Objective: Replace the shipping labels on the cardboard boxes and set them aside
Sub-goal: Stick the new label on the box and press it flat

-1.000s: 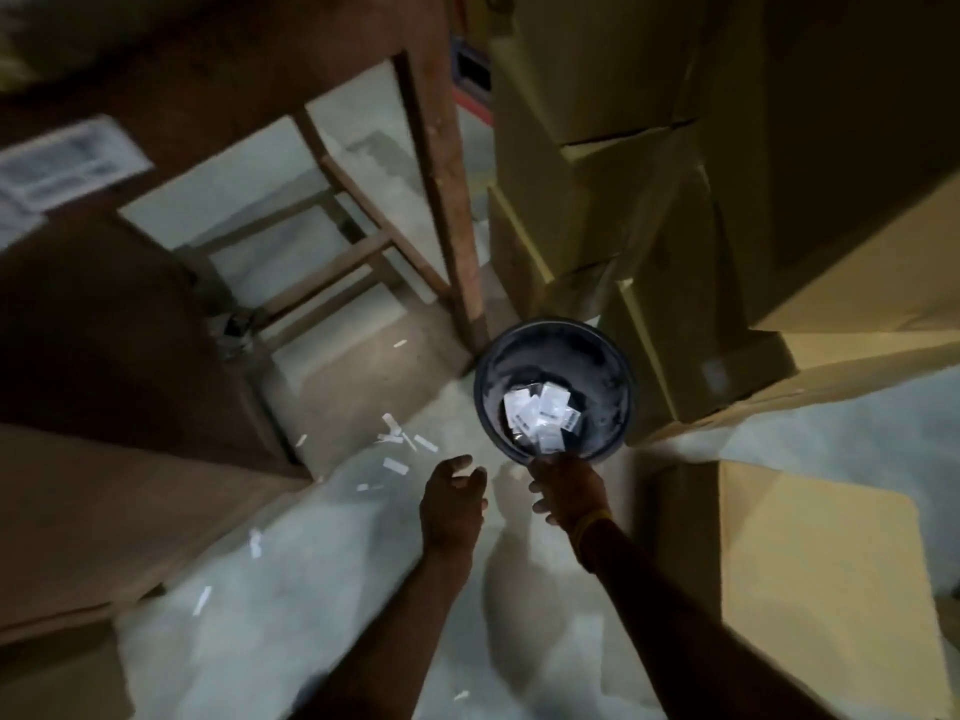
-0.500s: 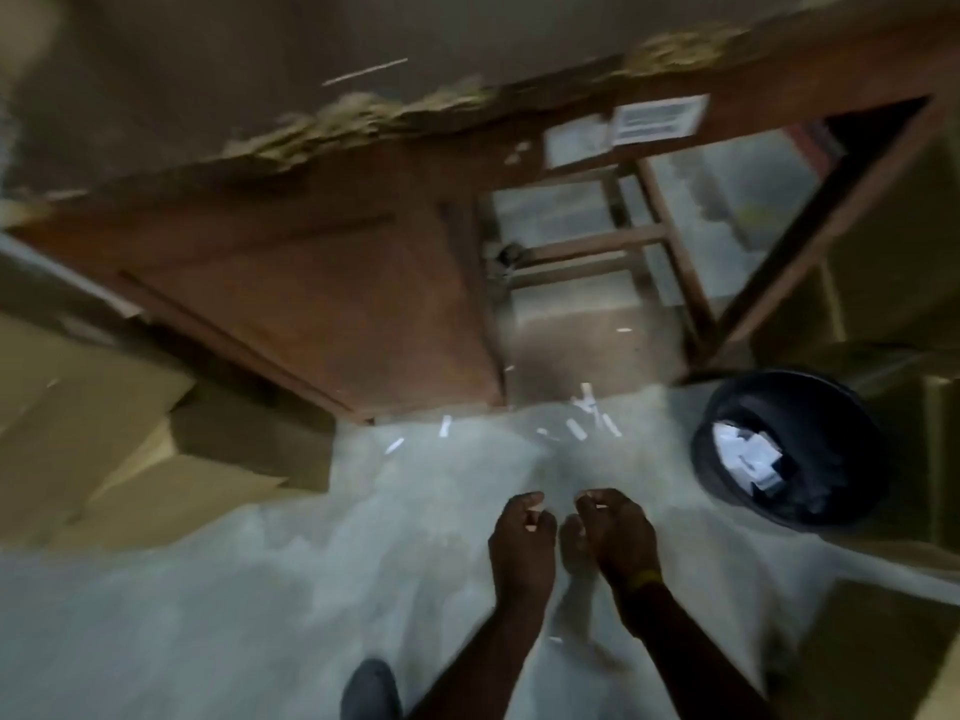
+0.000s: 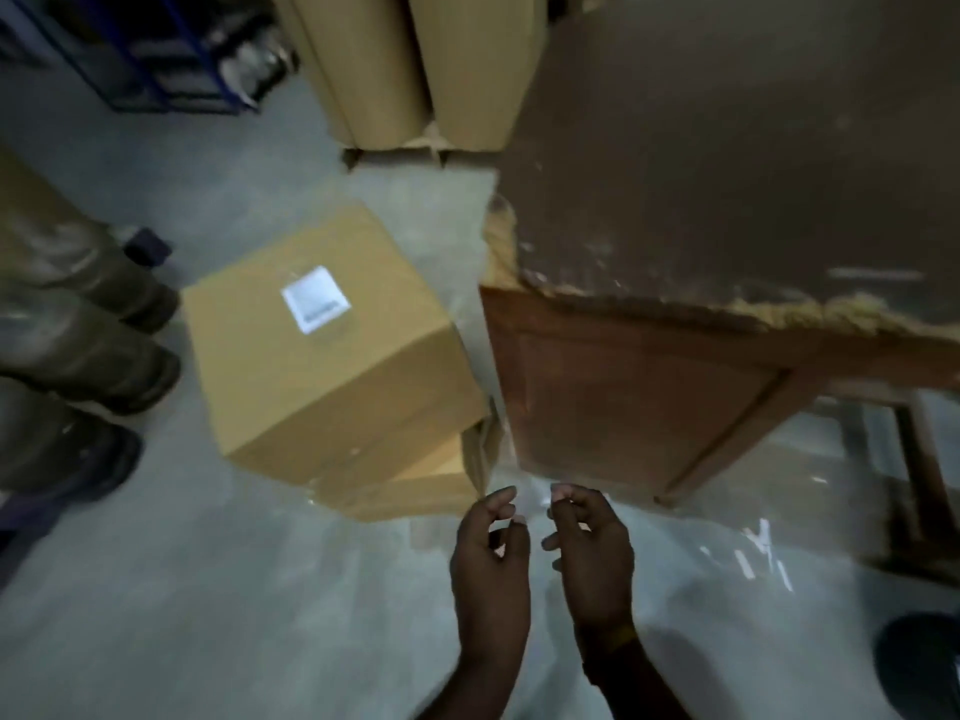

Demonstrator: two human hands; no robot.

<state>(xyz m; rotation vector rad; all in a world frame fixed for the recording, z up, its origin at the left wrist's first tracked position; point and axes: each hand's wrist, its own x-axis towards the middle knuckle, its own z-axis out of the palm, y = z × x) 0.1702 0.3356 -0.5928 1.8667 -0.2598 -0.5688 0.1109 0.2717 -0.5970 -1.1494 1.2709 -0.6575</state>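
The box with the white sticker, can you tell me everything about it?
The cardboard box is plain brown with sharp corners and looks closed. A small white label is stuck on its top, too blurry to read. It sits tilted on another box on the grey floor, just left of the wooden table. Neither hand touches it.

Label [image 3: 315, 298] on cardboard box [image 3: 332, 356], box left of wooden table [image 3: 727, 174], atop another box [image 3: 415, 480].

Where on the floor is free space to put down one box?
Bare floor lies before the labelled box, left of both hands. Crowded: the gap between box and wooden table, and the paper scraps right.
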